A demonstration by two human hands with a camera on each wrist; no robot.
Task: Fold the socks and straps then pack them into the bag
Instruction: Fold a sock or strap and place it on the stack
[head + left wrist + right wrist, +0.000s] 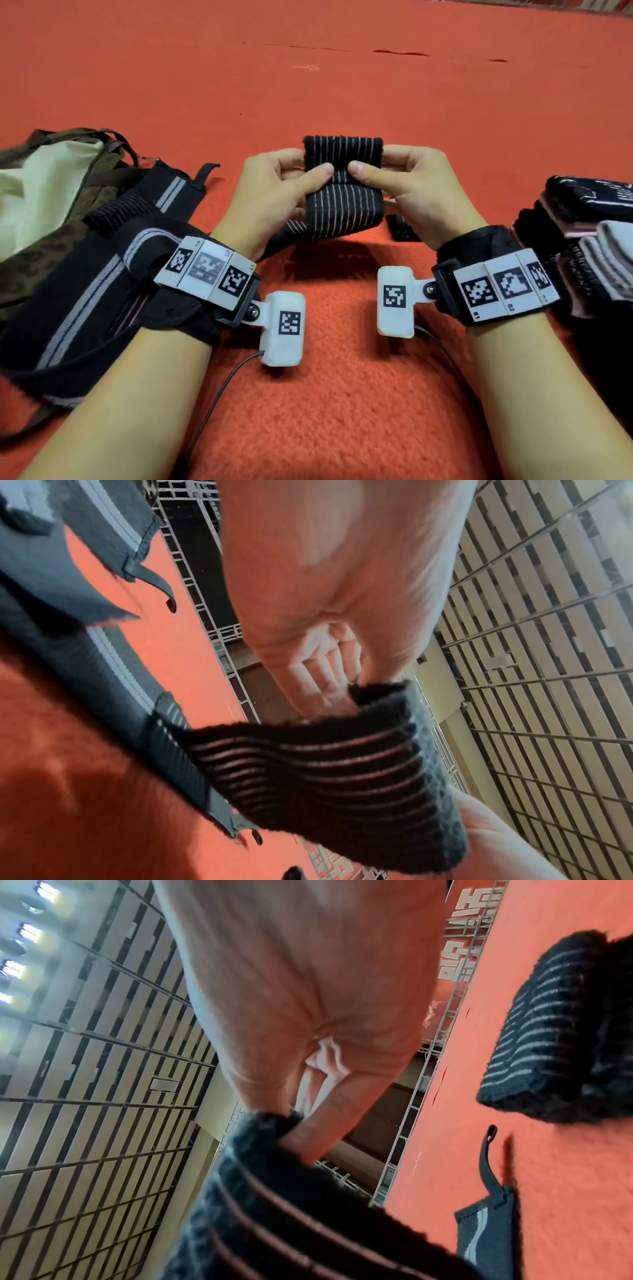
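Mid-fold on striped strap (343,186), held above red carpet (342,394): left hand (274,195) and right hand (416,192) fingers pinch its doubled end; next, likely roll the trailing length, then bag (41,192).

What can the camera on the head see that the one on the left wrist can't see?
Only the head view shows the bag lying to the left, the pile of folded socks on the right, and both wrist bands with their square codes.

Only the left wrist view shows the wall of slats beyond the carpet, and the left hand's curled fingers from beneath.

Both show the striped black strap pinched by the left hand and right hand, and the red carpet.
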